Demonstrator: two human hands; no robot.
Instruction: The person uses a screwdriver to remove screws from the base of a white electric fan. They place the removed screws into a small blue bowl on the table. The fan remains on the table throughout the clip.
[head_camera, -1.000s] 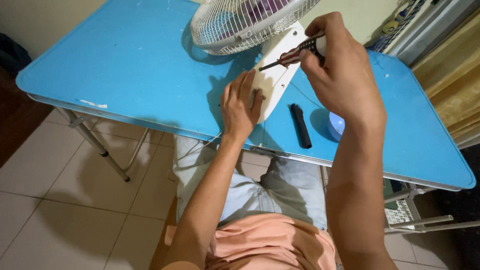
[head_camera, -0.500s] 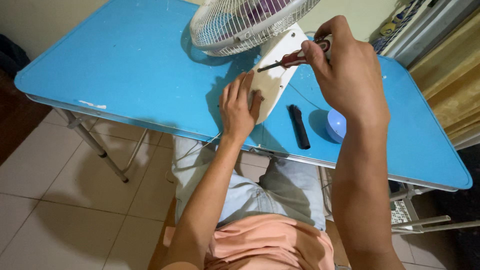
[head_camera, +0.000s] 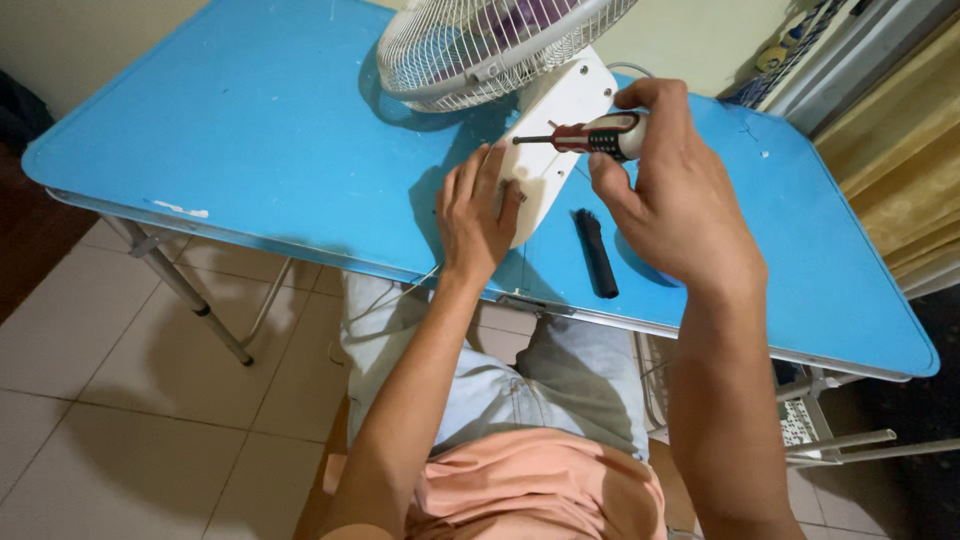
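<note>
A white fan (head_camera: 480, 45) lies tipped on the blue table (head_camera: 250, 140), its white base plate (head_camera: 555, 115) facing up. My left hand (head_camera: 475, 215) lies flat on the near end of that base, fingers spread. My right hand (head_camera: 670, 190) grips a red, black and white screwdriver (head_camera: 590, 136) held roughly level above the base. The screwdriver's tip points left, close to my left fingertips.
A black stick-shaped part (head_camera: 595, 252) lies on the table just right of the base. A thin white cord (head_camera: 400, 293) hangs off the near edge. Folding table legs (head_camera: 190, 290) stand on a tiled floor. A wooden cabinet (head_camera: 900, 170) is at the right.
My right hand has dropped lower and nearer, turning the screwdriver from a slant to nearly level. It now covers the blue round object. My left hand stays on the base.
</note>
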